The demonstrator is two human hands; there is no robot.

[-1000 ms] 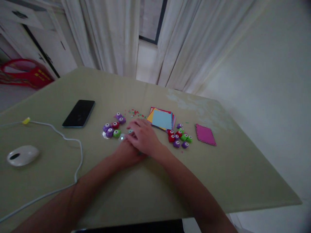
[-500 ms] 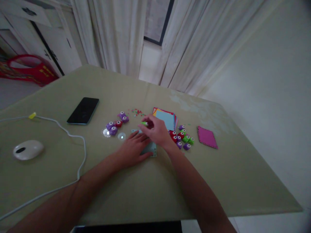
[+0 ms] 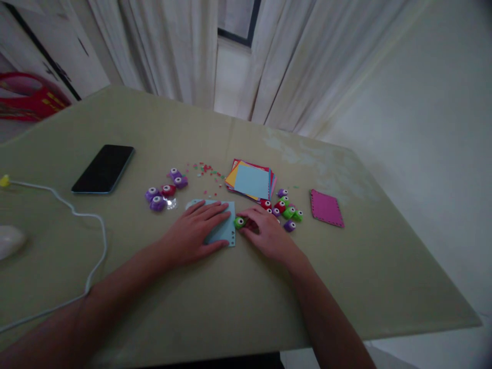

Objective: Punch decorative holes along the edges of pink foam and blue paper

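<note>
My left hand (image 3: pixel 198 231) lies flat with its fingers spread on a light blue paper card (image 3: pixel 221 233). Small holes run along the card's right edge near my thumb. At that same edge, my right hand (image 3: pixel 271 237) pinches a small green hole punch (image 3: pixel 239 223) with an eye on its top. Whether the card sits in the punch's slot I cannot tell. Just beyond my right hand are several red, green and purple punches (image 3: pixel 290 211). Another group of purple and red punches (image 3: pixel 168 190) lies to the left of the card.
A stack of coloured paper (image 3: pixel 251 180) lies behind my hands, with paper bits (image 3: pixel 205 168) scattered beside it. At right is a magenta card (image 3: pixel 327 207) with punched edges. To the left are a phone (image 3: pixel 103 169), a white cable (image 3: pixel 100 225) and a white mouse-like object (image 3: pixel 11 241).
My right hand has brought the green punch from above the card's far side down to its right edge. My left hand stays flat on the card. The whole view has shifted.
</note>
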